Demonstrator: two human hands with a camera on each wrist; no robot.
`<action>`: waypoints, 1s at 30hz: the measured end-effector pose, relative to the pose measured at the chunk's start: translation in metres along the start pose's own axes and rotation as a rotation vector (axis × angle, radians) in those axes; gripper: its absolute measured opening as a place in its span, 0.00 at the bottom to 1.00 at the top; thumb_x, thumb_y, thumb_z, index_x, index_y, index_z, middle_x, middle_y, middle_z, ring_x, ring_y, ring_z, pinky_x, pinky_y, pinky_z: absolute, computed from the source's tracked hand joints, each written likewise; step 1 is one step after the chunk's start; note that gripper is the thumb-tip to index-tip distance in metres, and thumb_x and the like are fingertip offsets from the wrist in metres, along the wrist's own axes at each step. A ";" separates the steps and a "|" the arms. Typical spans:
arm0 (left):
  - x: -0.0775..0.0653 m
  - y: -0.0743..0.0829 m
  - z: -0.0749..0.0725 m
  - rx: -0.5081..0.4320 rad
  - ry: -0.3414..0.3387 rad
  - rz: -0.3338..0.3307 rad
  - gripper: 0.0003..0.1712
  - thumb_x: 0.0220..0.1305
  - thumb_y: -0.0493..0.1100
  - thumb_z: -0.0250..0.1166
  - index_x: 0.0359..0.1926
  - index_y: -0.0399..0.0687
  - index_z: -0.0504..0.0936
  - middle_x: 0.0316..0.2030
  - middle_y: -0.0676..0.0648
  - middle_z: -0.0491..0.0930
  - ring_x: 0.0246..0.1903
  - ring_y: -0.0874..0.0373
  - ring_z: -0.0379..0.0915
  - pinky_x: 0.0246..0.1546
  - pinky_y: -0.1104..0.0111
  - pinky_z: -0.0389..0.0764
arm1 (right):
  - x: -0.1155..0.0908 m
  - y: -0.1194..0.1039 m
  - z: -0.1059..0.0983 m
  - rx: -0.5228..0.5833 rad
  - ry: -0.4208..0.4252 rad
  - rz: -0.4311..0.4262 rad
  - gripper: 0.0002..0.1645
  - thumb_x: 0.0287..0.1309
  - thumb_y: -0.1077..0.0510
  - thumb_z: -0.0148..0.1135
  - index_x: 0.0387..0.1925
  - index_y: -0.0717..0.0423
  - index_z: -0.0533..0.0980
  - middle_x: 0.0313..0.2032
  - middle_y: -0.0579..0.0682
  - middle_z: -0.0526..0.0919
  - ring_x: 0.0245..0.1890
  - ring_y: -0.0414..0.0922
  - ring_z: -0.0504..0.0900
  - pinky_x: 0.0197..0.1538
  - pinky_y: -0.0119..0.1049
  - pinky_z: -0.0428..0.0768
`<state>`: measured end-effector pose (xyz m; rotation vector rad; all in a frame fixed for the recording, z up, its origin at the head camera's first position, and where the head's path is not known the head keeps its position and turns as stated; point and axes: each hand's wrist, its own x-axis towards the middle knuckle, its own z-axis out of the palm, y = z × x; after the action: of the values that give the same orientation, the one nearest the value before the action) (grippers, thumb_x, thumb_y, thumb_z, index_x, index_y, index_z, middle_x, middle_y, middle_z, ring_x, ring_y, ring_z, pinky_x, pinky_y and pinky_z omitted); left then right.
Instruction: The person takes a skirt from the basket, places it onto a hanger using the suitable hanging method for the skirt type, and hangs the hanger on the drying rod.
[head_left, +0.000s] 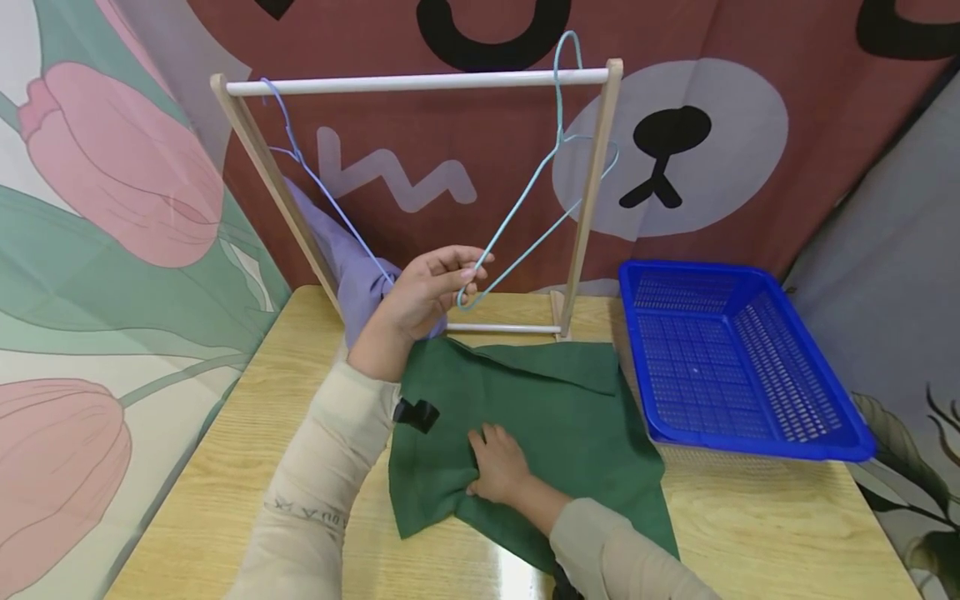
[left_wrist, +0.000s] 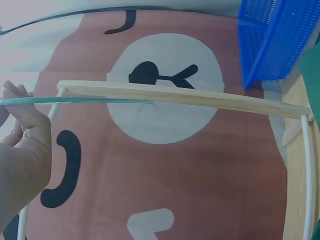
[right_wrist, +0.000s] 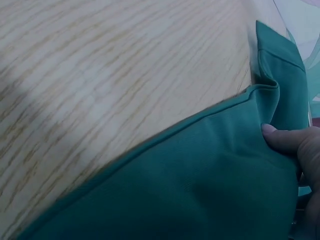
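Observation:
A light-blue wire hanger (head_left: 559, 108) hooks over the right end of the rack's white rod (head_left: 420, 82). My left hand (head_left: 431, 292) pinches its near lower corner between thumb and fingers, tilting it towards me. In the left wrist view the hanger (left_wrist: 90, 100) appears edge-on beside the wooden post. Below, a green garment (head_left: 555, 433) lies spread on the table, its upper edge partly folded over. My right hand (head_left: 501, 468) grips its left part, where the cloth bunches by the thumb (right_wrist: 285, 140); the other fingertips are hidden in the right wrist view.
A purple hanger (head_left: 297, 156) with a purple garment (head_left: 356, 279) hangs at the rack's left end, behind my left hand. The blue plastic basket (head_left: 757, 450) stands on the table at the right. A printed cloth (head_left: 510, 167) backs the rack.

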<state>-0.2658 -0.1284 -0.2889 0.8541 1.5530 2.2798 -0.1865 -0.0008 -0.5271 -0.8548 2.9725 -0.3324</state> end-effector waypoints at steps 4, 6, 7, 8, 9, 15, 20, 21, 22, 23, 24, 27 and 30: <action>-0.006 0.001 0.002 -0.015 -0.003 0.046 0.21 0.58 0.24 0.41 0.37 0.45 0.77 0.29 0.48 0.74 0.23 0.61 0.66 0.24 0.74 0.68 | 0.001 0.002 0.001 0.026 -0.034 0.029 0.49 0.31 0.40 0.69 0.53 0.64 0.64 0.47 0.59 0.68 0.48 0.53 0.65 0.48 0.42 0.67; -0.010 0.001 0.002 -0.013 0.000 0.054 0.21 0.58 0.24 0.41 0.37 0.45 0.77 0.29 0.49 0.74 0.24 0.61 0.66 0.25 0.74 0.68 | 0.001 0.003 0.001 0.041 -0.054 0.039 0.49 0.33 0.40 0.68 0.54 0.64 0.63 0.47 0.58 0.68 0.49 0.53 0.65 0.49 0.42 0.67; -0.012 0.000 0.002 -0.012 0.000 0.054 0.21 0.58 0.24 0.41 0.38 0.45 0.77 0.29 0.49 0.74 0.24 0.61 0.66 0.25 0.74 0.68 | 0.001 0.003 0.000 0.047 -0.061 0.044 0.49 0.33 0.40 0.68 0.54 0.64 0.63 0.48 0.58 0.68 0.49 0.52 0.65 0.48 0.42 0.68; -0.015 -0.002 0.003 -0.010 0.002 0.050 0.21 0.58 0.24 0.41 0.38 0.46 0.77 0.29 0.49 0.74 0.25 0.61 0.66 0.26 0.74 0.68 | 0.001 0.004 0.000 0.051 -0.065 0.046 0.48 0.34 0.40 0.68 0.54 0.64 0.63 0.48 0.58 0.68 0.49 0.52 0.65 0.48 0.42 0.68; -0.018 -0.004 0.002 -0.008 0.000 0.046 0.21 0.59 0.24 0.41 0.38 0.46 0.77 0.30 0.49 0.73 0.25 0.61 0.66 0.26 0.74 0.68 | 0.001 0.004 -0.001 0.052 -0.067 0.045 0.48 0.34 0.40 0.67 0.54 0.64 0.63 0.48 0.58 0.68 0.49 0.53 0.66 0.48 0.42 0.68; -0.033 -0.018 0.003 -0.014 0.009 0.044 0.19 0.59 0.26 0.42 0.40 0.47 0.76 0.30 0.50 0.73 0.25 0.62 0.67 0.26 0.74 0.69 | 0.000 0.008 -0.002 0.043 -0.034 0.021 0.41 0.39 0.45 0.66 0.52 0.65 0.65 0.47 0.58 0.70 0.48 0.52 0.67 0.48 0.41 0.69; -0.047 -0.029 0.001 -0.041 -0.007 0.059 0.17 0.60 0.26 0.44 0.41 0.45 0.75 0.31 0.49 0.73 0.26 0.62 0.68 0.27 0.75 0.70 | 0.001 0.011 0.000 0.029 -0.008 0.003 0.39 0.40 0.45 0.65 0.51 0.63 0.66 0.45 0.57 0.71 0.47 0.52 0.68 0.47 0.40 0.69; -0.050 -0.030 0.001 -0.046 -0.005 0.061 0.17 0.60 0.26 0.44 0.41 0.46 0.75 0.31 0.49 0.73 0.27 0.62 0.68 0.27 0.76 0.70 | 0.002 0.011 0.000 0.030 -0.002 0.004 0.39 0.40 0.45 0.65 0.51 0.63 0.66 0.45 0.57 0.71 0.47 0.52 0.68 0.46 0.41 0.69; -0.053 -0.032 0.000 -0.050 -0.005 0.065 0.17 0.60 0.27 0.44 0.41 0.46 0.75 0.31 0.49 0.73 0.27 0.62 0.68 0.27 0.76 0.70 | 0.002 0.011 0.000 0.029 0.003 0.007 0.39 0.39 0.44 0.66 0.50 0.63 0.66 0.45 0.57 0.71 0.46 0.52 0.68 0.46 0.41 0.70; -0.055 -0.033 -0.001 -0.053 -0.001 0.067 0.17 0.60 0.27 0.45 0.41 0.47 0.76 0.31 0.50 0.73 0.27 0.62 0.68 0.27 0.76 0.70 | 0.003 0.012 0.001 0.031 0.006 0.015 0.39 0.39 0.44 0.66 0.50 0.63 0.66 0.45 0.57 0.70 0.46 0.52 0.68 0.45 0.42 0.70; -0.058 -0.034 -0.002 -0.058 0.004 0.071 0.17 0.60 0.27 0.45 0.41 0.47 0.76 0.32 0.50 0.74 0.27 0.63 0.69 0.27 0.76 0.70 | 0.003 0.012 0.001 0.038 0.014 0.024 0.40 0.38 0.44 0.66 0.50 0.63 0.66 0.45 0.58 0.70 0.46 0.53 0.67 0.45 0.43 0.70; -0.067 -0.037 -0.005 -0.070 0.016 0.078 0.16 0.61 0.28 0.47 0.41 0.47 0.76 0.32 0.50 0.74 0.27 0.63 0.69 0.28 0.76 0.71 | 0.005 0.013 0.001 0.058 0.018 0.058 0.42 0.37 0.44 0.67 0.51 0.63 0.65 0.47 0.60 0.66 0.47 0.55 0.65 0.46 0.45 0.68; -0.076 -0.040 -0.009 -0.075 0.014 0.094 0.16 0.61 0.28 0.47 0.42 0.47 0.76 0.33 0.50 0.74 0.28 0.63 0.69 0.28 0.76 0.71 | 0.006 0.013 0.001 0.071 0.010 0.074 0.44 0.36 0.44 0.67 0.53 0.63 0.63 0.49 0.61 0.64 0.49 0.56 0.63 0.49 0.47 0.65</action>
<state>-0.2152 -0.1586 -0.3526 0.9107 1.4519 2.3978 -0.1981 0.0065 -0.5309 -0.7356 2.9716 -0.4377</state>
